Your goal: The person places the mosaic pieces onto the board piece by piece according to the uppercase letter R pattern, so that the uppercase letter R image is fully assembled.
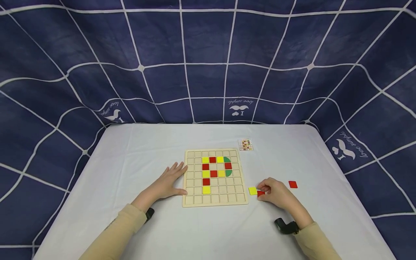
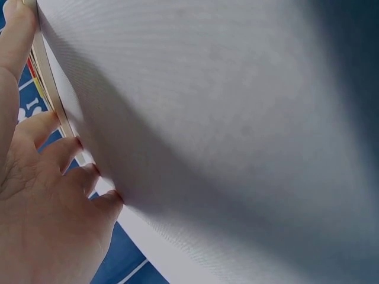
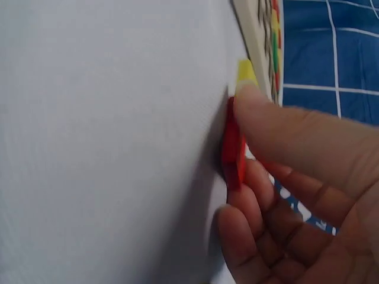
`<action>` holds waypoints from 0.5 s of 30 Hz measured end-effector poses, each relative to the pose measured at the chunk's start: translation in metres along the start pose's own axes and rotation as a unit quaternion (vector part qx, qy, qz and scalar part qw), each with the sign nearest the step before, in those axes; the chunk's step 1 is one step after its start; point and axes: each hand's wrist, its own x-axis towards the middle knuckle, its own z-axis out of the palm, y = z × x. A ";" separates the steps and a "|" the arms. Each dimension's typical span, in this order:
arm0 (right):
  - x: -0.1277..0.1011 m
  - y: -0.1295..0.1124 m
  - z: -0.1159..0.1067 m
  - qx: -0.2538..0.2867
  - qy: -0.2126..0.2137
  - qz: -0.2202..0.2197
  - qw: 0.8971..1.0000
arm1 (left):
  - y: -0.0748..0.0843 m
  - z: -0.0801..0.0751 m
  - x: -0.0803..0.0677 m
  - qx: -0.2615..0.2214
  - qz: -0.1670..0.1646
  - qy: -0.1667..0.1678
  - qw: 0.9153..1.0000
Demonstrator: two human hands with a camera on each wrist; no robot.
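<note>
**Now: one hand flat by the board, one hand on a red tile**

Far left, a tan sleeve [image 1: 110, 234] comes in over the white table [image 1: 136, 151]. The left hand [image 1: 165, 182] lies flat on the table with its fingers spread. Its fingertips [image 1: 180, 168] touch the left edge of the board [image 1: 191, 202]. In the left wrist view the thumb lies along that edge too.

The board is a wooden grid in the middle of the table. Red, yellow and green tiles sit in its squares, in a shape like the letter P [image 1: 214, 171].

Behind the board's right corner lies a small card [image 1: 245, 144] with a tiny colored pattern on it.

Just right of the board, a yellow tile [image 1: 252, 190] lies on the table. Right beside it is a red tile [image 1: 260, 194]. The right hand [image 1: 276, 193] has its fingers curled around this red tile. In the right wrist view the thumb and fingers pinch it at its edges, and it rests against the table.

Farther right, another red tile [image 1: 293, 184] lies alone, near the right hand but not touching it.
</note>
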 end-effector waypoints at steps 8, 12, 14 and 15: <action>0.003 -0.004 0.004 -0.008 -0.012 0.025 1.000 | 0.000 0.001 0.001 0.002 -0.003 0.002 1.000; 0.002 -0.005 0.002 -0.011 -0.026 0.034 0.999 | 0.000 0.001 0.001 0.002 -0.002 0.003 1.000; 0.001 -0.006 0.000 -0.011 -0.029 0.036 0.999 | 0.000 0.000 0.001 0.002 -0.001 0.002 1.000; 0.001 -0.005 -0.001 -0.009 -0.028 0.036 0.999 | 0.000 0.000 0.000 0.002 0.001 0.001 1.000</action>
